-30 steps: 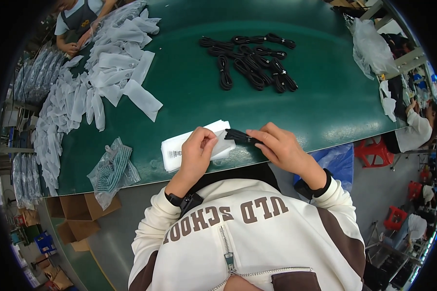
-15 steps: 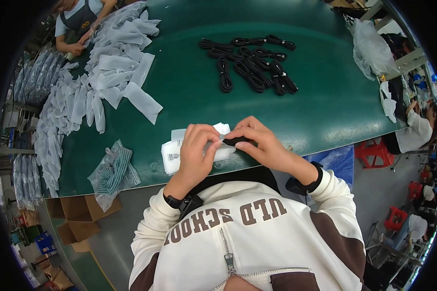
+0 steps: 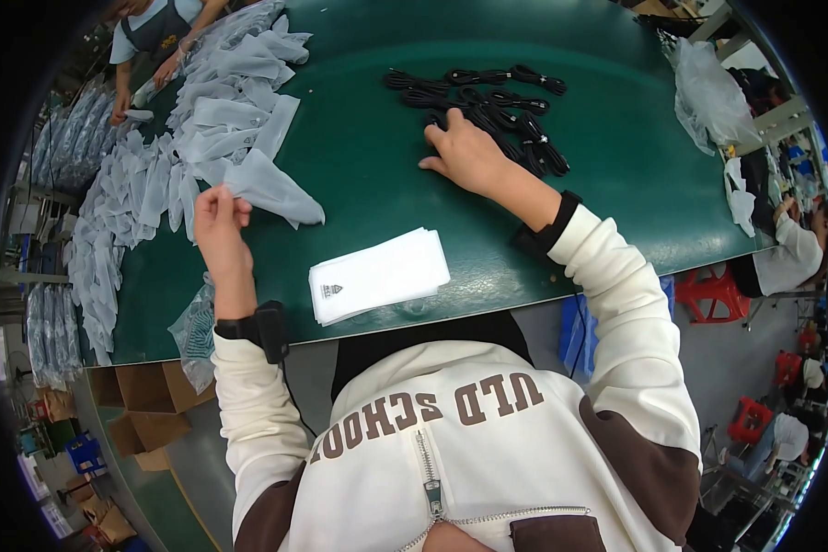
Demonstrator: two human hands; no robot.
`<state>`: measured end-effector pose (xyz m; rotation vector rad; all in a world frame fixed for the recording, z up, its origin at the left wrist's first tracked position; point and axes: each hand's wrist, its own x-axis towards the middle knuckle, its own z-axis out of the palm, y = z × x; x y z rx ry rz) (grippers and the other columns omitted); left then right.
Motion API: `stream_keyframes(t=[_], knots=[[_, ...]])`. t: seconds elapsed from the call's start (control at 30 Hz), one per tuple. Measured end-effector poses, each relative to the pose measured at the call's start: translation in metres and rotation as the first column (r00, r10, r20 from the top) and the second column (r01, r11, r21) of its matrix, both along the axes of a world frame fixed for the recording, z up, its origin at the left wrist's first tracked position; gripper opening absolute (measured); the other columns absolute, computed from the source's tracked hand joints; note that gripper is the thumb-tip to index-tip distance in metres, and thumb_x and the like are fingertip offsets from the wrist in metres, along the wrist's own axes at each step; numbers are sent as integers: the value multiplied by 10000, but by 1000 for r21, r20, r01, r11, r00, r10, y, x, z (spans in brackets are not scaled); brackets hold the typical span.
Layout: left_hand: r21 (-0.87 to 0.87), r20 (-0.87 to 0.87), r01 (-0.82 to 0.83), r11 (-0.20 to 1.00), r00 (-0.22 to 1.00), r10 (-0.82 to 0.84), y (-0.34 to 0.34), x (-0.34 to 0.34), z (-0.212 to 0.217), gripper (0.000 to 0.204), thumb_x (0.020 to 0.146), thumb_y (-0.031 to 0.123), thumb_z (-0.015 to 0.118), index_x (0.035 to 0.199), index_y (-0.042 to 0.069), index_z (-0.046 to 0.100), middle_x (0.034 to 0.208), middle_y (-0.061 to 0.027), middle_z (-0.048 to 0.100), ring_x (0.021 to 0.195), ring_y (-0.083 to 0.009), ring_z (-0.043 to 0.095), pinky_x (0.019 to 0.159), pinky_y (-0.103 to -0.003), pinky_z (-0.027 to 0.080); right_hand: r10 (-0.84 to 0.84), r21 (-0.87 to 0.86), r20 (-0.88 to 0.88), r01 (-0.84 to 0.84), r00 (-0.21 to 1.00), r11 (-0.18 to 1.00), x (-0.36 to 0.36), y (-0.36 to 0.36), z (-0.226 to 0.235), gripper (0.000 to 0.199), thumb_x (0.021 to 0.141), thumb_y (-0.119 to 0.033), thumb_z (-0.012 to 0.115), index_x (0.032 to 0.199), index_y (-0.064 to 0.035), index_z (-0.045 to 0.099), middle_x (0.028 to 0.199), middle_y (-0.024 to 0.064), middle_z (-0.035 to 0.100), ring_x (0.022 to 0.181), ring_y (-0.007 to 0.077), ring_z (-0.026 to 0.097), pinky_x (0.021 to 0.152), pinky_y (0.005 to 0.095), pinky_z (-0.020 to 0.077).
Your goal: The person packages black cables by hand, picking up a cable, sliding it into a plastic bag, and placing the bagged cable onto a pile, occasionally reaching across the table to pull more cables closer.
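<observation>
My left hand is at the left, closed, its fingertips pinching the end of a translucent white plastic bag at the near edge of a bag pile. Whether that bag has anything in it I cannot make out. My right hand reaches forward over several coiled black cables. Its thumb and index finger are apart, and the hand covers one of the coils. A neat stack of flat white bags with a small dark print lies at the table's near edge, apart from both hands.
A long heap of translucent bags covers the left of the green table. Beside my left forearm is a clear bag with a teal striped item. Crumpled plastic hangs at the right edge. A co-worker's hand works far left.
My hands have parted from above the white stack. The left went left to the bag pile, the right forward to the cables. The small black item is no longer seen between them.
</observation>
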<state>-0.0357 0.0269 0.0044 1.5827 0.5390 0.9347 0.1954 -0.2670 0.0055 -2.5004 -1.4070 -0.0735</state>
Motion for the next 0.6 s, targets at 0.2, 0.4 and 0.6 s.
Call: stream_keyframes(t=[0.2,0.4,0.6], knots=[[528,-206,109,842,979,3,-111,0,21,253,900,94,704,1121,3,622,963,-40,611,787,-143,597,693,-283,502,-121,138,-147,141,982,980,-9,-39,-17,368,911,-130,666,1223,11,531,1126,207,597,912,325,651,744,393,543],[544,-397,575,611,818,-416,-188,-4,-17,152,824,48,733,941,27,639,921,-121,594,777,-296,606,708,-364,498,67,374,-730,316,680,872,-72,-75,1,428,861,-27,680,1269,12,559,1019,168,628,812,230,632,712,298,514],[378,-462,590,713,788,-407,-194,-6,-22,131,834,25,709,889,12,591,872,-118,592,764,-312,601,701,-386,496,199,536,-378,38,904,843,-112,-106,16,389,843,-7,715,1227,-25,655,1004,123,625,782,216,632,710,280,507]])
